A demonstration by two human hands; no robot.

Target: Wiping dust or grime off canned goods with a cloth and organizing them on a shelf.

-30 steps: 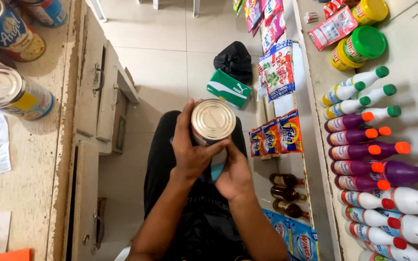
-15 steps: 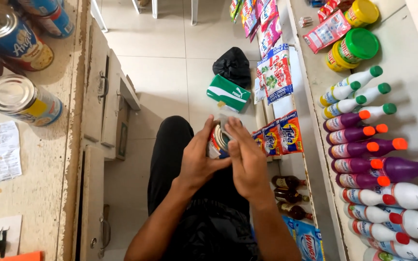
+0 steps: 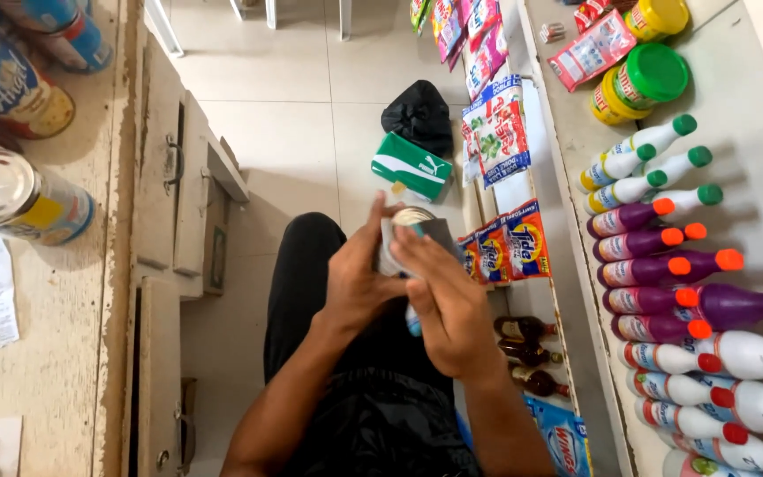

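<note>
Tin can (image 3: pixel 410 231), metal lid up: clasped between left hand (image 3: pixel 359 283) and right hand (image 3: pixel 448 300), fingers wrapped round its sides, above the lap. Right: shelf (image 3: pixel 567 291) of sachets (image 3: pixel 505 252), purple bottles (image 3: pixel 664 265). Left: counter (image 3: pixel 55 318), two cans (image 3: pixel 19 194).

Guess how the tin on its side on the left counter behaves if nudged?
The tin lies on its side on the counter, so it would likely roll. Metal lid suggests stiff walls. If sealed and full, probably heavy for its size.

Left hand (image 3: pixel 359 284) and right hand (image 3: pixel 446 300) cupped together, fingers curled, grip closed.
</note>
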